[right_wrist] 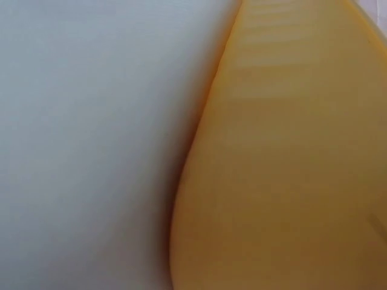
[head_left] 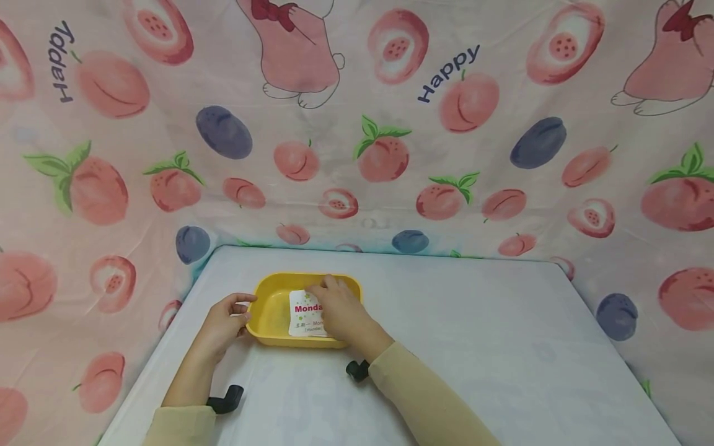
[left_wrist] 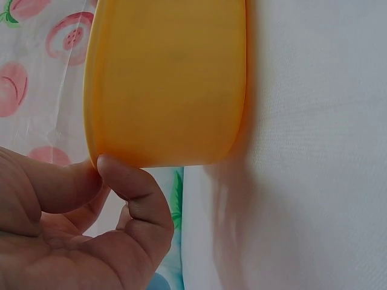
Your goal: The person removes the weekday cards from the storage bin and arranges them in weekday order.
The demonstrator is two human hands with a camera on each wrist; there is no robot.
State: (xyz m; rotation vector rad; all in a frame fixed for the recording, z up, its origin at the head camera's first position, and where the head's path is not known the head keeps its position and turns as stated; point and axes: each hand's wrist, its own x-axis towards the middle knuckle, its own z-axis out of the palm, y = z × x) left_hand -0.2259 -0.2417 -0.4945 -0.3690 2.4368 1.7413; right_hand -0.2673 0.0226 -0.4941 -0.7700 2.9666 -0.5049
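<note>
A yellow plastic tray point(head_left: 270, 314) with rounded corners stands on the white table, toward its far left. My left hand point(head_left: 224, 322) pinches the tray's left end; in the left wrist view, thumb and a bent finger meet at the rim point(left_wrist: 91, 130). Inside the tray is a white card point(head_left: 305, 316) with red "Monda…" lettering, small stars and Chinese text. Over the card's right part reaches my right hand point(head_left: 347, 313), its curled fingers gripping the card near the upper edge. That hand covers the rest of the word. Only the tray's outer wall point(right_wrist: 272, 181) shows in the right wrist view.
The white tabletop point(head_left: 474, 347) extends to the right and in front of the tray. Behind it hangs a pink curtain point(head_left: 346, 124) printed with peaches and plums. A black wrist mount point(head_left: 225, 400) sticks out at the left wrist, another point(head_left: 357, 370) at the right.
</note>
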